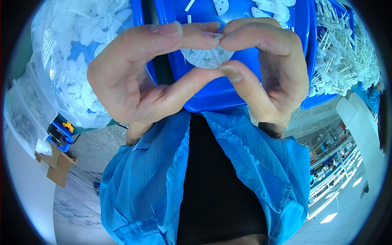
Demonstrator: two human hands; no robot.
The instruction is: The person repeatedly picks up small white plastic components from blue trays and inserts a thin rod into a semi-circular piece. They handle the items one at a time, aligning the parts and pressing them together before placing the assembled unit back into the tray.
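A white half-round plastic piece [206, 58] with small holes and ribs shows in the opening between my two hands. My left hand [128, 75] comes from the left, its fingers along the top edge of the piece and its thumb along the lower edge. From the right, my right hand [281, 69] closes its index finger and thumb at the right end of the same piece. The fingertips of both hands meet there and hide part of its rim. Below them is a blue plastic tray [216, 98], with similar white pieces [273, 8] lying at its far side.
A clear plastic bag [77, 81] full of white pieces lies on the left. On the right a blue bin holds a heap of thin white sticks [343, 53]. Clear plastic boxes [30, 106] and a brown cardboard box [59, 169] are at the far left.
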